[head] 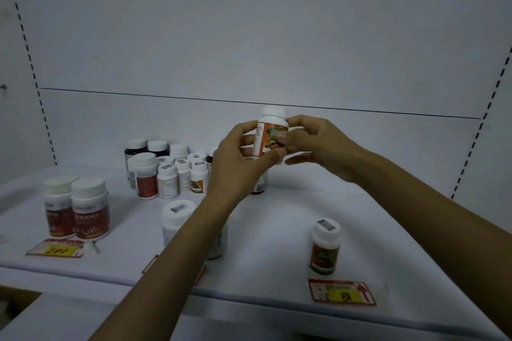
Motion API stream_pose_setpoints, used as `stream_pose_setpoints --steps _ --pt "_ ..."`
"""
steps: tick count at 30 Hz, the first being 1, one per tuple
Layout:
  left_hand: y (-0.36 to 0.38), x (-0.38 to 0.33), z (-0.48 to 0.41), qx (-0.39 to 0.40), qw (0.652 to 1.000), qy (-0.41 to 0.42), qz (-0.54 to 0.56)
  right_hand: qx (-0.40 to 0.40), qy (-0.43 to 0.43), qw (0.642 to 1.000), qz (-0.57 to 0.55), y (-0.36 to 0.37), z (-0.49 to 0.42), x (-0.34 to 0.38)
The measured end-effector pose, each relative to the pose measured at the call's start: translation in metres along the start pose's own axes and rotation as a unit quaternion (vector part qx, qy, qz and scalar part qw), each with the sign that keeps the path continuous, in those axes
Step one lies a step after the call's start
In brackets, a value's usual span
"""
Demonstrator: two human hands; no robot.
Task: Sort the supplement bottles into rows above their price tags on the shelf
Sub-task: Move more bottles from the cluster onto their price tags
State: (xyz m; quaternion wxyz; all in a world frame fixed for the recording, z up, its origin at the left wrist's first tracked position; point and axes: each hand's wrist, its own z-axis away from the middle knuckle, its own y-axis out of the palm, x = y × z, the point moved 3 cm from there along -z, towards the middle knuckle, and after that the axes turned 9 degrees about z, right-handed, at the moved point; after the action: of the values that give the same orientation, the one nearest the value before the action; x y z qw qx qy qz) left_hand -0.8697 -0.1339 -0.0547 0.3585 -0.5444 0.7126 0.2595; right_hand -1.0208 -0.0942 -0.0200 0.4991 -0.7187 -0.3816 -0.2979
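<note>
The light was dim and cool, laying a bluish-grey cast over the white back panel [249, 36]. Two short bright streaks of glare sat high on that panel. On the shelf [277, 230] the shadows were soft and faint, pooling under the forearms and beside the bottles. The slotted uprights [25, 44] at either edge leaned and curved, bent by the wide lens. The orange-labelled bottle [270, 135], the left hand [238, 158] and the right hand [313, 141] looked slightly smeared, the label print unreadable. The near price tag [342, 291] was soft too, and the bottle cluster [166, 169] behind looked grainy.
</note>
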Motion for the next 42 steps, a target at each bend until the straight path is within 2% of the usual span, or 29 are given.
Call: stream_pose_setpoints --steps 4,8,12,15,18,24,30,42 --pt "0.028 -0.008 0.021 -0.014 1.000 0.009 -0.005 -0.002 -0.003 0.999 -0.045 -0.012 0.026 -0.014" --pt "0.056 -0.010 0.038 0.031 0.999 -0.005 -0.017 -0.035 0.000 0.999 -0.021 -0.032 0.050 -0.027" --pt "0.076 0.016 0.073 0.097 0.992 -0.074 -0.019 -0.110 0.021 0.993 -0.025 -0.056 0.078 -0.050" --pt "0.081 0.048 0.099 0.130 0.978 -0.145 -0.071 -0.154 0.056 0.986 -0.035 -0.067 0.101 -0.079" --pt "0.085 0.068 0.113 0.157 0.964 -0.181 -0.118 -0.179 0.085 0.980 -0.035 -0.063 0.121 -0.111" --pt "0.085 0.081 0.120 0.157 0.960 -0.152 -0.173 -0.141 0.081 0.987 0.005 -0.026 0.146 -0.158" --pt "0.085 0.084 0.120 0.153 0.963 -0.110 -0.193 -0.093 0.049 0.993 0.046 -0.019 0.146 -0.167" --pt "0.086 0.086 0.120 0.157 0.961 -0.116 -0.196 -0.066 0.054 0.994 0.074 -0.015 0.147 -0.171"
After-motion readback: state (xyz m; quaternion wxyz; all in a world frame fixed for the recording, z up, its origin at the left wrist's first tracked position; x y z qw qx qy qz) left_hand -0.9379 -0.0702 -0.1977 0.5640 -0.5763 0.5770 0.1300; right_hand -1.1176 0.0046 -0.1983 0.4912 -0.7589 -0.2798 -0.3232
